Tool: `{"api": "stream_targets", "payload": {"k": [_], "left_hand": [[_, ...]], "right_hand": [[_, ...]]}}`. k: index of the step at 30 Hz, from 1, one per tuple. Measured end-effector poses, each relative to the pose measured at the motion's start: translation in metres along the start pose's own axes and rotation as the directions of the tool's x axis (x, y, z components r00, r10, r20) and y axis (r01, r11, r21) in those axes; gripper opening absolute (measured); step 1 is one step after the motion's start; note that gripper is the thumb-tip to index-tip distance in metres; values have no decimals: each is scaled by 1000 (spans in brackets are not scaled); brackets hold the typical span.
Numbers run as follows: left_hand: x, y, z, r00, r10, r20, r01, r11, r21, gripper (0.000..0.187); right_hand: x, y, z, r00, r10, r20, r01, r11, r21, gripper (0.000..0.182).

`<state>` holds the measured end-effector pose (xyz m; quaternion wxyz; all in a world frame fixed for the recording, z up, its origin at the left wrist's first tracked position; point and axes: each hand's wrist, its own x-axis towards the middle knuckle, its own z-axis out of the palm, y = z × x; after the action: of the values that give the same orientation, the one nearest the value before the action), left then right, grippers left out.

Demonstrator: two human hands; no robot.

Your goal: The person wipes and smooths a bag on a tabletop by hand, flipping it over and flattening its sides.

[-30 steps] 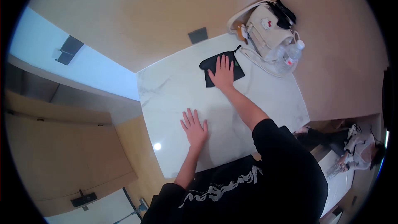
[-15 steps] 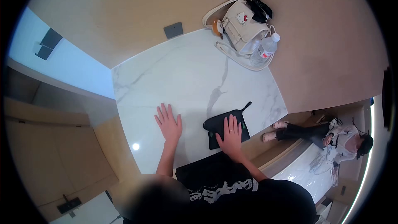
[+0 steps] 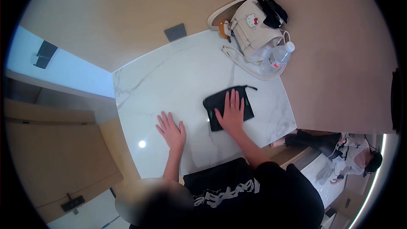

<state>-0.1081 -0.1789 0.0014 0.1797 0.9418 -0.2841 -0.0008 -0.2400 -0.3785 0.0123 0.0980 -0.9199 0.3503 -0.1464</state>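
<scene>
A flat black pouch (image 3: 215,101) with small green marks and a short strap at its far right corner lies on the white marbled table (image 3: 169,80). Flat on top of it, fingers stretched and slightly spread, rests my right hand (image 3: 232,112), covering the pouch's middle. To the left, my left hand (image 3: 172,134) lies palm down on the bare tabletop with its fingers apart. It holds nothing and is a little way from the pouch.
At the back right corner, a cream backpack (image 3: 258,34) with a black bow leans by the wall, a clear plastic bottle (image 3: 276,58) beside it. A grey wall socket (image 3: 175,32) is behind the table. Another person (image 3: 354,152) is at the far right by a second table.
My right hand and the pouch under it have moved away from my body, further onto the table, and the pouch lies flatter. My left hand stays nearly in place. The view has tilted slightly.
</scene>
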Motion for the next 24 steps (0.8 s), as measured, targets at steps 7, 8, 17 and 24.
{"api": "stream_targets", "payload": {"k": [7, 8, 17, 24], "left_hand": [[2, 8, -5, 999, -37, 2, 37, 999, 39, 60], [3, 10, -6, 999, -39, 5, 39, 999, 36, 60], [12, 13, -1, 998, -55, 17, 54, 997, 51, 62], [2, 9, -1, 998, -53, -26, 54, 997, 55, 62]], "right_hand": [[155, 4, 53, 992, -84, -93, 85, 996, 5, 79], [176, 1, 57, 996, -76, -54, 76, 997, -7, 79], [296, -19, 90, 997, -24, -73, 17, 995, -102, 82], [257, -31, 95, 997, -42, -66, 37, 996, -79, 75]]}}
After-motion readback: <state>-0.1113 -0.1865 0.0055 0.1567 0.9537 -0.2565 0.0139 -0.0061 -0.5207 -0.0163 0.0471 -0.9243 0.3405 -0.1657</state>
